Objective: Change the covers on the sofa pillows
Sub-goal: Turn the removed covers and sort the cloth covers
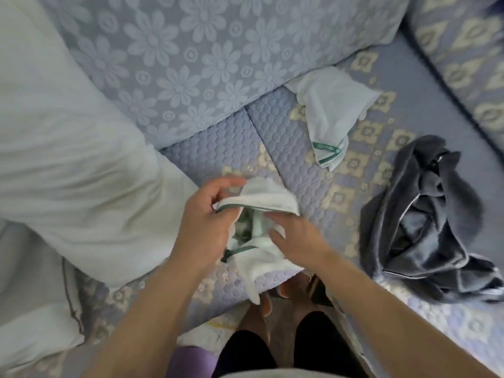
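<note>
A person stands at the front edge of the sofa seat [308, 192] and looks down at both hands. The left hand [207, 227] pinches the green-trimmed edge of a white pillow cover [261, 255], with its fingers curled around the cloth. The right hand [297, 238] lies on the same cover with its fingers pushed into the open mouth, so you cannot tell how they are bent. The cover sits on the seat at the front edge, and one end hangs down over it. A second white cover [330, 110] with a green band lies farther back on the seat, just beside the blue flowered cushion [207, 64]. A big bare white pillow [68, 159] fills the left side. A dark grey cover [425, 222] lies crumpled near the right edge of the seat.
</note>
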